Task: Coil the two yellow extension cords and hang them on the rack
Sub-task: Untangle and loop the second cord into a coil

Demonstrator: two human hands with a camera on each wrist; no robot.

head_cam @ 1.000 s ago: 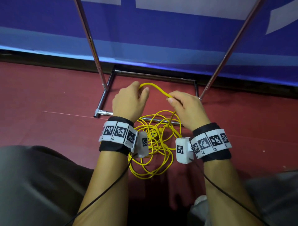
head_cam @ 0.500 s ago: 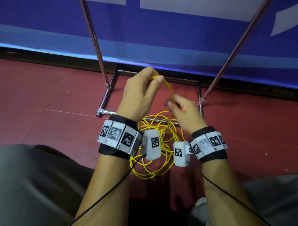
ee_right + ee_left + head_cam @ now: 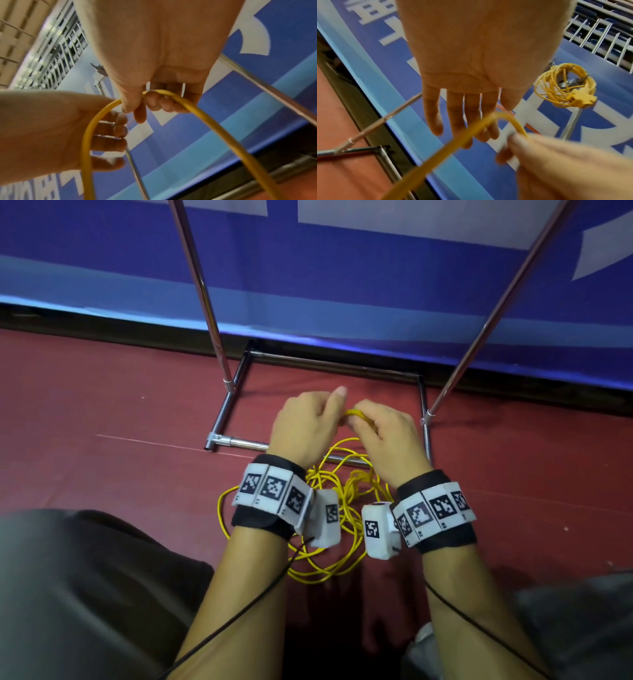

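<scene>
yellow cord [image 3: 358,416] pinched in curled right hand [image 3: 388,440], looped over straight-fingered left hand [image 3: 303,424], slack on red floor [image 3: 120,412]

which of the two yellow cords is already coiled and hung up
The bundled cord seen in the left wrist view, hanging on the rack with its socket end dangling. The other cord is a loose tangle on the floor, one loop held by the right hand.
</scene>
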